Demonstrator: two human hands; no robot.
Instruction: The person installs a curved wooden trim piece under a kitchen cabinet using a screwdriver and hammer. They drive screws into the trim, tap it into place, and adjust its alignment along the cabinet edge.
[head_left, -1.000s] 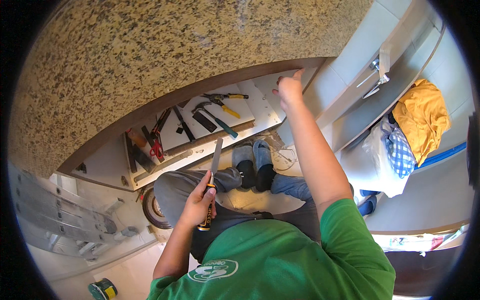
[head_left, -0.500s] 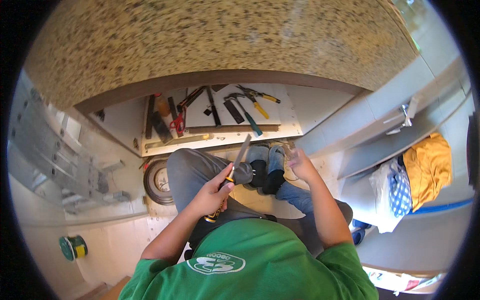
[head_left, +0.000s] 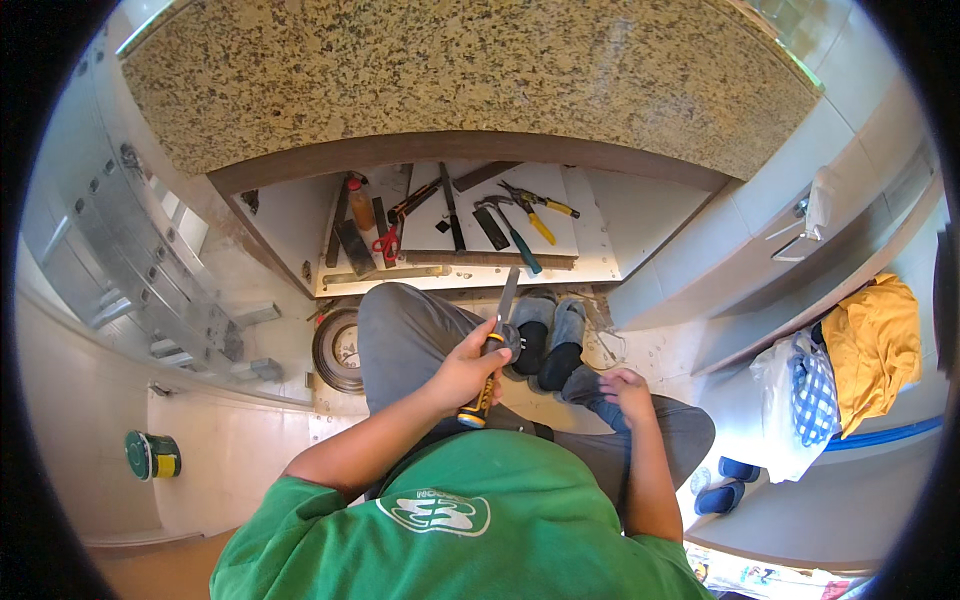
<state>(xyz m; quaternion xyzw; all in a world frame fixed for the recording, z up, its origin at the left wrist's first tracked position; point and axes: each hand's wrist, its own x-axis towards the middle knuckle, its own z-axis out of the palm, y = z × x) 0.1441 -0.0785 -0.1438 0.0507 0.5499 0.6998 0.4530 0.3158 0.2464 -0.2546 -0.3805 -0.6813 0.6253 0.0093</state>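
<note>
My left hand (head_left: 472, 365) is closed round the yellow-and-black handle (head_left: 478, 405) of a flat steel file (head_left: 507, 295), its blade pointing up toward the cabinet. My right hand (head_left: 627, 392) is beside my bent right leg, fingers loosely curled and apart, holding nothing I can see. In the low open cabinet (head_left: 590, 251) lie a green-handled hammer (head_left: 517, 238), yellow-handled pliers (head_left: 543, 222), red scissors (head_left: 386, 245), an orange bottle (head_left: 360, 206) and several dark bars and tools.
A speckled stone counter (head_left: 470, 80) overhangs the cabinet. A metal ladder (head_left: 150, 260) stands left, with a green tub (head_left: 153, 455) below. At right are a yellow cloth (head_left: 873, 350), checked cloth (head_left: 813, 395) and blue slippers (head_left: 720, 496). A coiled dark strip (head_left: 335, 350) lies by my knee.
My right hand has come down from the cabinet's upper edge to beside my leg. The view has shifted, showing more counter. My left hand still holds the file.
</note>
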